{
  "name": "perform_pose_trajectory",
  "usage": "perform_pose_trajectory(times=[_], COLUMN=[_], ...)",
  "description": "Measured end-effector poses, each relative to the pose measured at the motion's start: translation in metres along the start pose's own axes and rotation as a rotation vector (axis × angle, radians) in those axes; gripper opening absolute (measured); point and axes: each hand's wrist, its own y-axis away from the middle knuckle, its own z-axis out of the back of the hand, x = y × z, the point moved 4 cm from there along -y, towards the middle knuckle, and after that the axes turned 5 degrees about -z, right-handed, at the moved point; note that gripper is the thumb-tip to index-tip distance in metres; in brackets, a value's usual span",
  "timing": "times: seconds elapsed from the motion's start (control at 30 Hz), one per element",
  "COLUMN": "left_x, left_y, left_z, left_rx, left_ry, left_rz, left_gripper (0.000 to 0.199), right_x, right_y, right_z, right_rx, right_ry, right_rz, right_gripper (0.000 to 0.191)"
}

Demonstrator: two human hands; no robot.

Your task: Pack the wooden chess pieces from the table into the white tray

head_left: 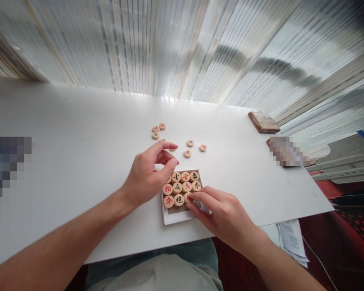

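A shallow white box (178, 218) holds rows of round wooden Chinese chess pieces with red and black characters. My right hand (223, 208) reaches in from the right, thumb and fingers pinching a red-marked Chinese chess piece (188, 197) in the row nearest me. Over the box's far left corner hovers my left hand (151, 171), its thumb and fingers apart with nothing seen between them. It partly hides pieces in the box and on the table behind. Loose pieces lie beyond the box, among them a black-marked one (187, 153) and a red-marked one (203, 148).
The white table (79, 161) runs back to a striped curtain (157, 48). A small brown box (264, 122) sits at the far right, with a blurred-out object (288, 151) nearer me. Papers (293, 240) lie below the table's right edge.
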Motion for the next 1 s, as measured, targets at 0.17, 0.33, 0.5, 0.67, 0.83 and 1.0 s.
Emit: perform_pose_trajectory(times=[0.17, 0.33, 0.5, 0.67, 0.83, 1.0], left_x=[0.002, 0.001, 0.002, 0.008, 0.021, 0.029], left_y=[0.000, 0.000, -0.005, -0.019, -0.031, -0.033], left_z=[-0.001, 0.001, 0.008, 0.034, 0.058, 0.057], left_rx=[0.003, -0.006, -0.045, -0.195, -0.313, -0.269], left_ry=[0.002, -0.007, -0.028, -0.123, -0.193, -0.285], left_rz=[-0.010, -0.013, -0.044, -0.123, -0.124, -0.089], left_gripper=[0.031, 0.029, 0.028, 0.028, 0.018, 0.016], right_x=[-0.001, -0.001, -0.013, -0.062, -0.102, -0.105], right_y=[0.000, -0.011, -0.056, -0.120, -0.138, -0.123], right_z=[0.006, 0.030, 0.065, 0.056, 0.020, 0.013], right_rx=[-0.019, -0.070, -0.221, -0.354, -0.470, -0.454], right_ry=[-0.019, -0.052, -0.029, -0.239, -0.354, -0.291], right_rz=[0.003, 0.011, 0.036, -0.120, -0.239, -0.168], right_gripper=[0.008, 0.005, 0.009, 0.023, 0.022, 0.021])
